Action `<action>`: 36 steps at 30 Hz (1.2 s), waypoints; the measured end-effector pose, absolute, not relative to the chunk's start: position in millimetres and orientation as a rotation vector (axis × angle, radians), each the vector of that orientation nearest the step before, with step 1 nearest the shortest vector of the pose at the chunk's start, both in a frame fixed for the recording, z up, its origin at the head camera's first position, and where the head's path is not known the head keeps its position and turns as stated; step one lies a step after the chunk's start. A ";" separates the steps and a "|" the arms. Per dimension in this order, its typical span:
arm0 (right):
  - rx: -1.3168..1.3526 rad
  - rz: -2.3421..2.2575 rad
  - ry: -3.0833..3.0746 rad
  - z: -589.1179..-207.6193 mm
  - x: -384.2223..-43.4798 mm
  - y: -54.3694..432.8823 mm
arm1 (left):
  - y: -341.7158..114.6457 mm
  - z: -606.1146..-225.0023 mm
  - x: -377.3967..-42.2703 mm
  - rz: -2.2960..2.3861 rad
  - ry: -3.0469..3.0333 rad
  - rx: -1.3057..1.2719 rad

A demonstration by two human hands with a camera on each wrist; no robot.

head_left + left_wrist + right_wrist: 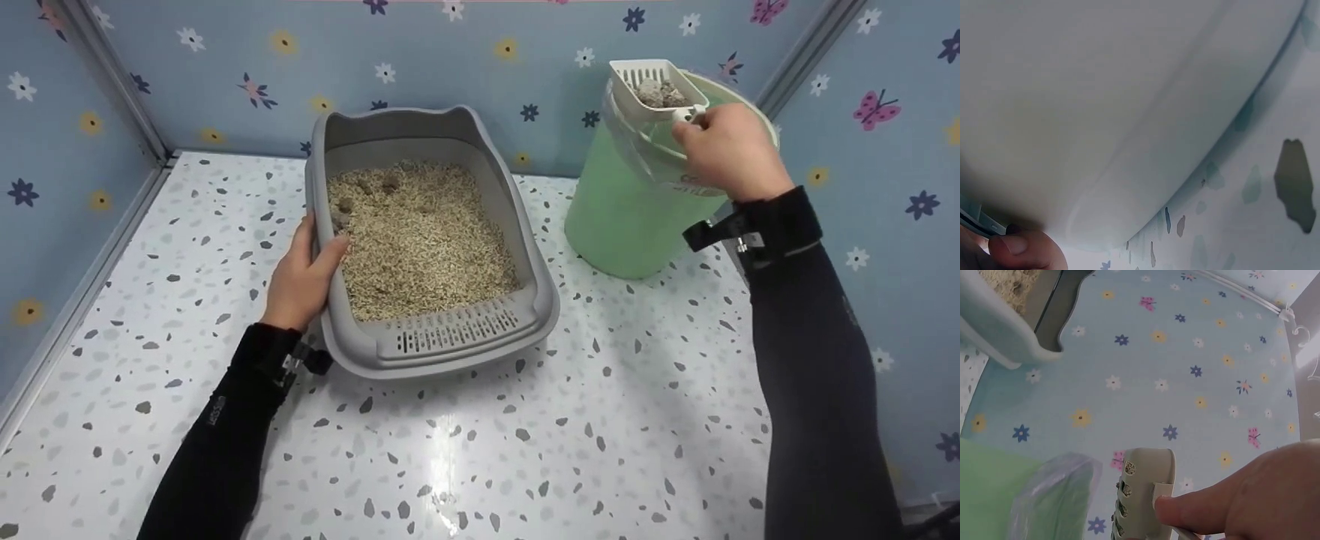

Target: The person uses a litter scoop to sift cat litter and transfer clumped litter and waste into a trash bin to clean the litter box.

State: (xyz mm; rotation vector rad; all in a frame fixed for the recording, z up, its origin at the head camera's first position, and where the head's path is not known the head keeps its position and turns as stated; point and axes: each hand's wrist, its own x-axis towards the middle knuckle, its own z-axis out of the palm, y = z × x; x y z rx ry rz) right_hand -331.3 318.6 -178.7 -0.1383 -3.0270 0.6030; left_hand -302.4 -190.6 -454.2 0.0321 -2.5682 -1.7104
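My right hand (731,150) grips the short handle of a cream litter scoop (660,86), holding it over the rim of a green bin (622,202). Greyish clumps (658,94) lie in the slotted scoop; in the right wrist view the scoop (1151,489) shows bits of litter in its side slots. My left hand (300,277) grips the left rim of a grey litter box (442,352), thumb over the edge and fingers along the outer wall. Tan litter (435,247) fills the box, with darker clumps (390,181) toward its back left.
A clear plastic liner (626,124) folds over the bin's rim. The speckled white floor (480,450) runs up to blue flowered walls (480,45) behind and at both sides. The bin stands right of the litter box, close to the right wall.
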 end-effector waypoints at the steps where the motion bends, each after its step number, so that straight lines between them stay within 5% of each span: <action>1: -0.144 0.584 -3.021 -179.1 -334.1 322.0 | -190.8 -454.1 -302.2 -1.709 -2.572 0.030; 36: -0.062 -0.185 -2.948 -187.7 -351.8 346.0 | -191.6 -453.2 -301.5 -1.689 -2.578 0.015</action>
